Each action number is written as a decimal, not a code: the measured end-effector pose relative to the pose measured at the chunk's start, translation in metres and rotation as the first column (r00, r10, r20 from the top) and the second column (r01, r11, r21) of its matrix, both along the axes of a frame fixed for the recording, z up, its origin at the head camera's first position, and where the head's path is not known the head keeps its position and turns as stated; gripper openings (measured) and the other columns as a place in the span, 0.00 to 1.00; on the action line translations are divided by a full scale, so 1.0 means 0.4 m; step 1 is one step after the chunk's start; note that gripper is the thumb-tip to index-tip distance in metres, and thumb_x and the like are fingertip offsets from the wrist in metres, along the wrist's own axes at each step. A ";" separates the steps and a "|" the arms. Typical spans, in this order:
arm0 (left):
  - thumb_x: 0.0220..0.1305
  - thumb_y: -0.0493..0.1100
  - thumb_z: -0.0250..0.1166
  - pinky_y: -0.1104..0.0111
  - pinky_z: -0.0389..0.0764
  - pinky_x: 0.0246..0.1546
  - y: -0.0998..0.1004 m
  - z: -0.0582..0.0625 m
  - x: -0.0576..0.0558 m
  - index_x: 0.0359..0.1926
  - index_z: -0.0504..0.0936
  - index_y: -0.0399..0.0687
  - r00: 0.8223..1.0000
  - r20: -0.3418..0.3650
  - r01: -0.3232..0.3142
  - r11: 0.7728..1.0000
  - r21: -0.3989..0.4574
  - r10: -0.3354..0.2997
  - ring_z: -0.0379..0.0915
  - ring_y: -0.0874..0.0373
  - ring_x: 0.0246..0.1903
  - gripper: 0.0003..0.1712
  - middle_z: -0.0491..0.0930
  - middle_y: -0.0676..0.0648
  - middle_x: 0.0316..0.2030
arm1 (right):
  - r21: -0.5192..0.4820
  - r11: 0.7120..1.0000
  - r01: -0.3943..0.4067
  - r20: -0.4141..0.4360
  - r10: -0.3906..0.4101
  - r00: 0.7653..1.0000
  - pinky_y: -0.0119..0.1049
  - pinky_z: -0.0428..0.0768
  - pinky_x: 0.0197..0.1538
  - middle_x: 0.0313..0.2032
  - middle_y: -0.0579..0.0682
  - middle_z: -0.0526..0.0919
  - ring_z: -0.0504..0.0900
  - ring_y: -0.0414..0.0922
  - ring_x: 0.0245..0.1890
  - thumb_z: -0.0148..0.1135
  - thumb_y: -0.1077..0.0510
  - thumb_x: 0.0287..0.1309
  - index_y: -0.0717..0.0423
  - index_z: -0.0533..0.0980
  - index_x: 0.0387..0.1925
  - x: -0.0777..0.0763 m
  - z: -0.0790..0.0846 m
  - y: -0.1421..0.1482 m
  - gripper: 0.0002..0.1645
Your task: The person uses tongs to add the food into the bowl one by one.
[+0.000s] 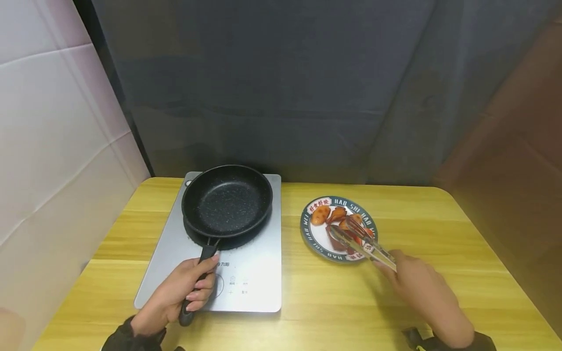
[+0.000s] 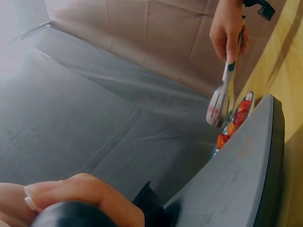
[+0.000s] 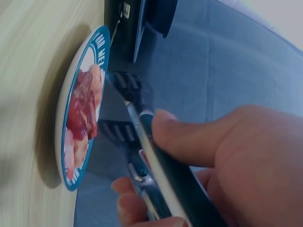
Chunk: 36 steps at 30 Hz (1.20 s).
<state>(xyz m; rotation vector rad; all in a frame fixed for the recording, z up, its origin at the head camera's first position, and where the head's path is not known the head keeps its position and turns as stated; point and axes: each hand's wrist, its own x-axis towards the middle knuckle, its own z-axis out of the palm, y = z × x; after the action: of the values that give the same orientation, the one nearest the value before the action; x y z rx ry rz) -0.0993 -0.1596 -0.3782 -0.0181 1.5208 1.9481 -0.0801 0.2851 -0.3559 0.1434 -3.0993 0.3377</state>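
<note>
My left hand point(image 1: 186, 286) grips the black handle of a frying pan point(image 1: 227, 201), fingers wrapped round it. The pan has a bare speckled inside and sits over a flat silver induction cooker point(image 1: 259, 273). In my right hand point(image 1: 421, 287) is a pair of metal tongs point(image 1: 369, 247) with slotted ends. Those ends are spread apart over a round plate point(image 1: 309, 239) with a dark green lettered rim. Pieces of reddish-brown food point(image 1: 335, 241) lie on the plate, and a browned round piece point(image 1: 320, 215) is at its left. In the right wrist view, nothing shows between the tong ends.
The wooden table point(image 1: 439, 234) carries the cooker on the left and the plate right of centre. A dark cloth point(image 1: 281, 87) hangs behind its back edge. White cloth point(image 1: 57, 122) stands at the left, brown cloth point(image 1: 518, 146) at the right.
</note>
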 end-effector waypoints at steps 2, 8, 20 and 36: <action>0.74 0.52 0.49 0.79 0.59 0.07 0.002 0.001 0.000 0.28 0.60 0.45 1.000 -0.007 -0.004 1.000 -0.018 0.004 0.53 0.69 0.09 0.20 0.58 0.57 0.14 | 0.014 1.000 0.008 0.002 -0.008 1.000 0.43 0.68 0.15 0.20 0.50 0.72 0.71 0.47 0.18 0.55 0.40 0.65 0.66 0.72 0.42 0.001 -0.003 -0.007 0.30; 0.73 0.53 0.51 0.78 0.58 0.08 0.007 0.002 0.005 0.32 0.58 0.44 0.999 -0.021 -0.026 0.998 -0.052 0.025 0.51 0.69 0.09 0.20 0.57 0.57 0.15 | 0.075 0.997 -0.007 -0.050 0.011 0.999 0.45 0.69 0.13 0.16 0.52 0.70 0.73 0.51 0.15 0.60 0.42 0.62 0.67 0.71 0.38 0.007 -0.019 -0.025 0.28; 0.73 0.53 0.51 0.79 0.58 0.08 0.009 0.006 0.005 0.30 0.59 0.44 1.000 -0.017 -0.016 0.999 -0.045 0.015 0.52 0.69 0.09 0.20 0.57 0.57 0.15 | 0.113 0.993 0.023 -0.084 -0.013 0.996 0.44 0.66 0.10 0.16 0.54 0.72 0.71 0.53 0.12 0.63 0.45 0.60 0.68 0.71 0.35 0.011 -0.042 -0.062 0.26; 0.73 0.52 0.52 0.79 0.58 0.07 0.007 0.006 0.005 0.31 0.58 0.43 1.000 -0.014 -0.018 1.000 -0.023 0.018 0.52 0.69 0.09 0.20 0.57 0.57 0.15 | 0.007 0.998 0.062 0.097 -0.062 0.993 0.52 0.73 0.18 0.25 0.62 0.78 0.79 0.60 0.24 0.53 0.39 0.66 0.69 0.72 0.45 -0.016 -0.038 -0.052 0.33</action>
<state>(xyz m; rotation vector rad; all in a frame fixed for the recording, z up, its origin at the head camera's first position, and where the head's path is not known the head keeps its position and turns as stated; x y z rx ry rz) -0.0974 -0.1570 -0.3758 -0.0287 1.5569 1.9489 -0.0865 0.2642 -0.3710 0.0316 -3.1920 0.3467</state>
